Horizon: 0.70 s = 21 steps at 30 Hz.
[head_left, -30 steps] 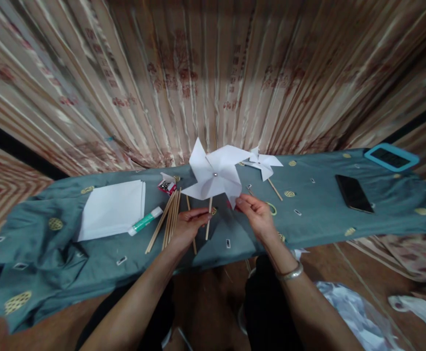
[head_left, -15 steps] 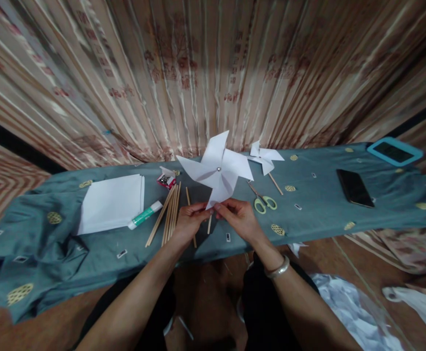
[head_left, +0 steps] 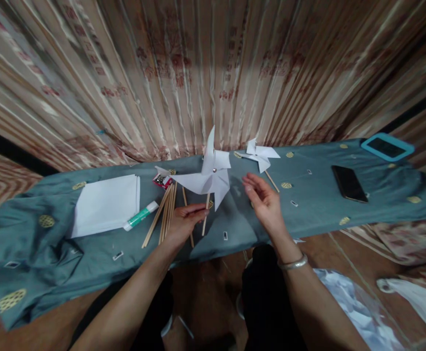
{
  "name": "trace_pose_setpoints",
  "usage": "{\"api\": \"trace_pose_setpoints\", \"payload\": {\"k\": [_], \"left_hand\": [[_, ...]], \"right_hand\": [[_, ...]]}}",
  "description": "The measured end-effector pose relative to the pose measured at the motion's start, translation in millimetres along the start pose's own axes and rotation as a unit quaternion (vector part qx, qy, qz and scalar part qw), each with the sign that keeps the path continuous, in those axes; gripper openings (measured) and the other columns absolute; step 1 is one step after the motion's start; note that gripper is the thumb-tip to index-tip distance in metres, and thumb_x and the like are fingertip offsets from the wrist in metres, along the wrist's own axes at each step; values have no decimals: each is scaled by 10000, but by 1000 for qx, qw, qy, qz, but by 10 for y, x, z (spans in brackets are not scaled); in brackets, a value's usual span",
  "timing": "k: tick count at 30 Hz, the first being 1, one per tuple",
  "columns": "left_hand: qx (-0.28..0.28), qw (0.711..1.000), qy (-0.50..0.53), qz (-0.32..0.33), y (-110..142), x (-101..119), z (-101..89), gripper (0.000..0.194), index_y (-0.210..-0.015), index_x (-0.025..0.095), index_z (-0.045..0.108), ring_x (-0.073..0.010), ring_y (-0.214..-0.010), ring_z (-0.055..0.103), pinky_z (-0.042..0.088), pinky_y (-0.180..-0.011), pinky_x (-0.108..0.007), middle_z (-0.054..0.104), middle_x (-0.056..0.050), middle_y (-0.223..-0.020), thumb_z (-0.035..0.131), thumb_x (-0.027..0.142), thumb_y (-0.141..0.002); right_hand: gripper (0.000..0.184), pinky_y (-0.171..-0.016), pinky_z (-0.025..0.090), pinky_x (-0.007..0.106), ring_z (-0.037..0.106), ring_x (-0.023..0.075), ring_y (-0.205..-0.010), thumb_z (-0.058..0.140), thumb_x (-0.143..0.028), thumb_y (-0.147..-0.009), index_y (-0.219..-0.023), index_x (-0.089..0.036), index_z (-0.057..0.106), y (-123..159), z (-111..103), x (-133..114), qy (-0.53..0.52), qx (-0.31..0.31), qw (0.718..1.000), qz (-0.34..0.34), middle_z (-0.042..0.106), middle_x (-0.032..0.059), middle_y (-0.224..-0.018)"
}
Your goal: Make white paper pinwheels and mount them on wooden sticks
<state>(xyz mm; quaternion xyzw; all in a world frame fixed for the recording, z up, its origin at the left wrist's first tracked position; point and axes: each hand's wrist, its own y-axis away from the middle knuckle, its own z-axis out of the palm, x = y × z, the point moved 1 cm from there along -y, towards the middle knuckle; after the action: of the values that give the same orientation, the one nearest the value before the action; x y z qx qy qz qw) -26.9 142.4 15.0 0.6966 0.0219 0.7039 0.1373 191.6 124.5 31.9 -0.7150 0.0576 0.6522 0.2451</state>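
Observation:
A white paper pinwheel (head_left: 206, 181) on a thin wooden stick stands raised over the table, a small shiny pin head at its centre. My left hand (head_left: 187, 219) pinches the stick below the blades. Off to the right of the pinwheel, my right hand (head_left: 266, 202) holds nothing; its fingers are loosely bent, with the thumb apart from them. It hides the spot where the scissors were seen earlier. Behind it lies a second white pinwheel (head_left: 261, 155), its wooden stick pointing toward me.
Left of my hands lie several wooden sticks (head_left: 166, 214), a green-and-white glue stick (head_left: 140, 216), a small red box (head_left: 162, 180) and a stack of white paper (head_left: 106, 204). A black phone (head_left: 349, 183) and a blue-framed tablet (head_left: 388, 146) are on the right. A curtain (head_left: 198, 73) hangs behind.
My right hand has let go of the pinwheel and moved right. The pinwheel's blades have turned, and its stick shows more in my left hand. The view has shifted slightly.

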Motion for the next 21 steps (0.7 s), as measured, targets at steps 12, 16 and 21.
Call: {"api": "trace_pose_setpoints", "payload": {"k": [12,16,21], "left_hand": [[-5,1000,21,-5,29,61,44,218,-717,146,780,-138,-629,573,439,-619,-237,716,-31,-679,822,299,-568],[-16,1000,21,2,38,36,44,224,-755,146,787,-138,-619,568,436,-611,-245,713,-33,-676,811,283,-579],[-31,999,29,-8,55,28,50,289,-841,150,798,-154,-677,614,472,-646,-254,765,-72,-820,816,276,-582]], "right_hand": [[527,-1059,469,470,678,252,-1084,719,-573,-740,-1119,-210,661,-2,111,171,-40,-15,998,34,712,137,-1172],[564,-1109,414,475,611,256,-1210,713,-577,-742,-1188,-241,634,-37,138,205,-44,-37,998,38,665,118,-1281],[557,-1116,404,435,595,237,-1233,683,-567,-764,-1213,-243,622,-53,184,203,-67,-51,995,50,666,101,-1285]]}}
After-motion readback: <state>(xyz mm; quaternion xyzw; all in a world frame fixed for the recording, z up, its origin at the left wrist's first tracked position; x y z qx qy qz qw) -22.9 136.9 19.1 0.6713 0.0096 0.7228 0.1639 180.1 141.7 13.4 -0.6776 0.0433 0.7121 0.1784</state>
